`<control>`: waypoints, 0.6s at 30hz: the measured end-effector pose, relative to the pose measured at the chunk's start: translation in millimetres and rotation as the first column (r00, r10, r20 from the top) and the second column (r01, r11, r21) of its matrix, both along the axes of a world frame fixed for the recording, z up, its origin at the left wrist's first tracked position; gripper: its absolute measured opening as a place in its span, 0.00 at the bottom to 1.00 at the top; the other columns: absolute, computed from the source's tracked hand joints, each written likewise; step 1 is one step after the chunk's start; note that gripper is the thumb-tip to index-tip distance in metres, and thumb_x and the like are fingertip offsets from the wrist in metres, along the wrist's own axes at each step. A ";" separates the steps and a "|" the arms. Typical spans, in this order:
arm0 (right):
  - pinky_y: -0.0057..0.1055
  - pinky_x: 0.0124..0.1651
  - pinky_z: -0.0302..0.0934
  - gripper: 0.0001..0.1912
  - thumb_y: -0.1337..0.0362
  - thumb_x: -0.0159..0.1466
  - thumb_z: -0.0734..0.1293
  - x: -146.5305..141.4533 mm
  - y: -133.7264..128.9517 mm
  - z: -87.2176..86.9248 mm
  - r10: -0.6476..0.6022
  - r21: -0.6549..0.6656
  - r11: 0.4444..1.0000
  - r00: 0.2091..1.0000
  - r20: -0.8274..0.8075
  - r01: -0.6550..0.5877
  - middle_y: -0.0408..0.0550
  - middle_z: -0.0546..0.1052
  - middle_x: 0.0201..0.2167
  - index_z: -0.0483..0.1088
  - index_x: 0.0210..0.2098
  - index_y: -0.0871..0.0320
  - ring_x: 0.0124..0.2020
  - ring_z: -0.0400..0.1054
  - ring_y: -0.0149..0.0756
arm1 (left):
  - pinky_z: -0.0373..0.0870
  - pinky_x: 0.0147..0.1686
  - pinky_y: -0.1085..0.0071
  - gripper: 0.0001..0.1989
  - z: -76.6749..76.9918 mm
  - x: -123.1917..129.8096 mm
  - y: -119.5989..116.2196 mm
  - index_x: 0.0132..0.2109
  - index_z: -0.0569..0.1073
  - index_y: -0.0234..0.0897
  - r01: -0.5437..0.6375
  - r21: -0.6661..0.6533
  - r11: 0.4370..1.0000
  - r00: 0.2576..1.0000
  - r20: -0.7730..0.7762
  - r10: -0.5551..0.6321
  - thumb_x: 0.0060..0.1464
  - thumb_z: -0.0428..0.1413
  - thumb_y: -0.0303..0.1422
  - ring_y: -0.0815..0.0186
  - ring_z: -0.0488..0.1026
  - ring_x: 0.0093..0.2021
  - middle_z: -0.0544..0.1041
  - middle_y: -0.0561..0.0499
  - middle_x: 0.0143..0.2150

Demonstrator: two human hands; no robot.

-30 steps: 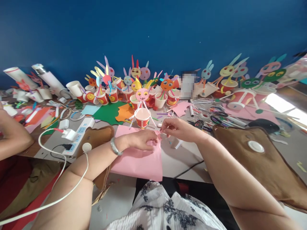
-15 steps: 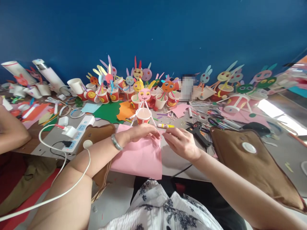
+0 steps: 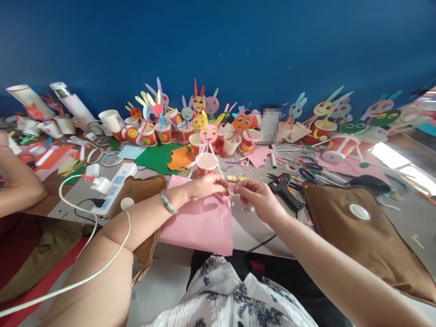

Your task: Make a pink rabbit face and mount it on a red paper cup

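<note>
My left hand (image 3: 207, 187), with a bangle on the wrist, rests over a sheet of pink paper (image 3: 199, 225) at the table's front edge. Its fingers are bent together around a small pink paper piece (image 3: 230, 188), whose shape is partly hidden. From the right, my right hand (image 3: 257, 198) pinches at the same piece with thumb and forefinger. Just behind the fingers lies a yellow-and-white glue tube (image 3: 235, 179). A red-and-white paper cup (image 3: 206, 169) with a pink rabbit face (image 3: 209, 133) on paper strips stands beyond my left hand.
Several paper-cup rabbits (image 3: 160, 131) line the blue wall (image 3: 218, 45). A black glue gun (image 3: 285, 190) and a brown cushion-like bag (image 3: 361, 227) lie at right. On the left are a power strip (image 3: 117, 186), a white cable (image 3: 102, 277) and another person's arm (image 3: 20, 186).
My right hand has moved in toward my left, its thumb and forefinger now at the small pink piece. The whole view has shifted slightly.
</note>
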State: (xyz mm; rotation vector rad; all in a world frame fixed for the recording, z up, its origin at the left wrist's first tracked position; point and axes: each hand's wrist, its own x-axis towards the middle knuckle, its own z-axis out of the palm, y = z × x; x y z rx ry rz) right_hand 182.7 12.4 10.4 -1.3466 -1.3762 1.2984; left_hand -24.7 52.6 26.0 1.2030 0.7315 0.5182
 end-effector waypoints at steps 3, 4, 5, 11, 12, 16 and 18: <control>0.27 0.22 0.49 0.18 0.48 0.53 0.75 -0.4 2.4 -2.3 -0.004 -0.056 0.998 0.997 -0.076 -0.001 0.41 0.70 0.20 0.74 0.28 0.57 0.19 0.58 0.27 | 0.75 0.48 0.63 0.08 1.4 0.6 -0.9 0.40 0.74 0.30 0.009 0.027 1.000 0.999 -0.040 -0.008 0.57 0.65 0.29 0.66 0.80 0.39 0.79 0.46 0.38; 0.28 0.22 0.49 0.18 0.48 0.53 0.75 -0.7 2.5 -3.1 -0.006 -0.064 0.998 0.996 -0.086 0.000 0.41 0.70 0.20 0.74 0.27 0.57 0.19 0.58 0.27 | 0.74 0.49 0.62 0.07 2.1 0.8 -1.2 0.40 0.74 0.30 0.012 0.034 0.999 0.998 -0.055 -0.010 0.58 0.64 0.29 0.66 0.80 0.39 0.79 0.46 0.38; 0.28 0.22 0.49 0.17 0.49 0.53 0.75 -1.1 2.4 -3.8 -0.006 -0.070 0.998 0.996 -0.094 -0.001 0.41 0.70 0.20 0.74 0.27 0.57 0.19 0.58 0.27 | 0.74 0.49 0.62 0.06 2.8 1.1 -1.5 0.40 0.74 0.30 0.012 0.042 0.999 0.997 -0.073 -0.009 0.59 0.63 0.29 0.65 0.80 0.40 0.79 0.45 0.39; 0.27 0.24 0.50 0.16 0.51 0.54 0.75 -2.6 1.4 -5.5 0.021 -0.070 0.997 0.990 -0.138 -0.031 0.42 0.72 0.23 0.74 0.28 0.58 0.20 0.58 0.25 | 0.72 0.50 0.65 0.02 8.7 1.9 -3.2 0.37 0.76 0.31 -0.030 0.121 0.992 0.981 -0.185 0.052 0.60 0.60 0.25 0.65 0.78 0.42 0.80 0.46 0.39; 0.27 0.24 0.50 0.16 0.51 0.54 0.75 -2.9 1.2 -5.0 0.026 -0.069 0.997 0.990 -0.140 -0.036 0.42 0.72 0.23 0.74 0.28 0.58 0.20 0.58 0.25 | 0.72 0.50 0.65 0.02 9.4 2.0 -3.4 0.36 0.76 0.31 -0.033 0.125 0.992 0.979 -0.196 0.057 0.59 0.59 0.25 0.65 0.78 0.42 0.80 0.46 0.39; 0.27 0.23 0.50 0.16 0.51 0.53 0.74 -4.7 0.1 -0.7 0.028 -0.056 0.998 0.992 -0.124 -0.036 0.40 0.71 0.21 0.73 0.28 0.58 0.20 0.58 0.25 | 0.72 0.48 0.67 0.03 9.6 1.5 -3.7 0.37 0.76 0.32 -0.014 0.150 0.989 0.981 -0.188 0.043 0.58 0.61 0.28 0.66 0.77 0.42 0.80 0.47 0.39; 0.26 0.23 0.49 0.16 0.51 0.53 0.74 -5.3 0.0 2.8 0.033 -0.039 0.999 0.997 -0.067 -0.036 0.39 0.69 0.20 0.72 0.27 0.57 0.19 0.58 0.26 | 0.72 0.46 0.68 0.04 7.4 0.7 -3.1 0.38 0.76 0.32 0.001 0.174 0.985 0.984 -0.176 0.030 0.57 0.62 0.30 0.66 0.77 0.41 0.79 0.48 0.39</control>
